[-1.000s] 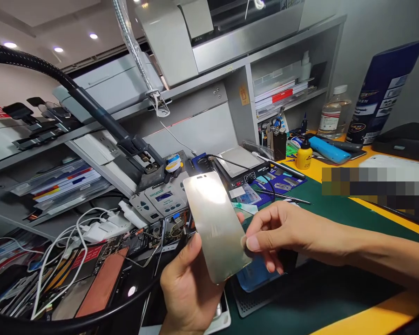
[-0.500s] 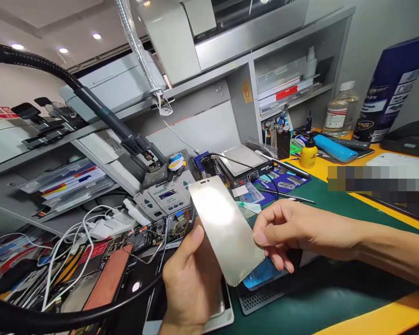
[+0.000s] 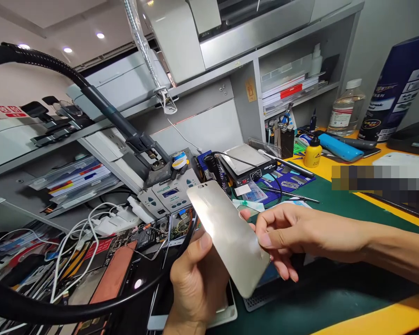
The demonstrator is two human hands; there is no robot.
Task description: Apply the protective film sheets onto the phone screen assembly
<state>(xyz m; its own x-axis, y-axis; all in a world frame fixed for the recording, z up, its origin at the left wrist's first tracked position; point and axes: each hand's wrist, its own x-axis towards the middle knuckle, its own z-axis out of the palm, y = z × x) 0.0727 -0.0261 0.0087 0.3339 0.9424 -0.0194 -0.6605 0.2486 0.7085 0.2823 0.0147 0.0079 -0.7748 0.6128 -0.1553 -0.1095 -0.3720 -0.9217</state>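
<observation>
A thin, shiny silver-beige phone screen panel (image 3: 230, 237), with small slots near its top end, is held up tilted in front of me. My left hand (image 3: 195, 274) grips it from below, thumb on the left edge and a fingertip showing past the right edge. My right hand (image 3: 282, 237) pinches the lower right edge between thumb and fingers. Underneath the left hand lies a white-framed phone or tablet (image 3: 232, 314), mostly hidden. A perforated dark plate (image 3: 256, 301) and a bluish flat piece (image 3: 269, 273) show partly below the panel.
A black hose (image 3: 101, 307) loops across the left front, near several phone parts (image 3: 113, 274). Behind stand a soldering station (image 3: 171, 193) and a hot plate (image 3: 247, 163). A yellow bottle (image 3: 313, 152) and tweezers (image 3: 296, 194) lie to the right on the green mat (image 3: 349, 204).
The panel has tilted, and its bright glare has shrunk and shifted to the left edge. Left fingertips now show beyond its right edge. The whole view has shifted slightly.
</observation>
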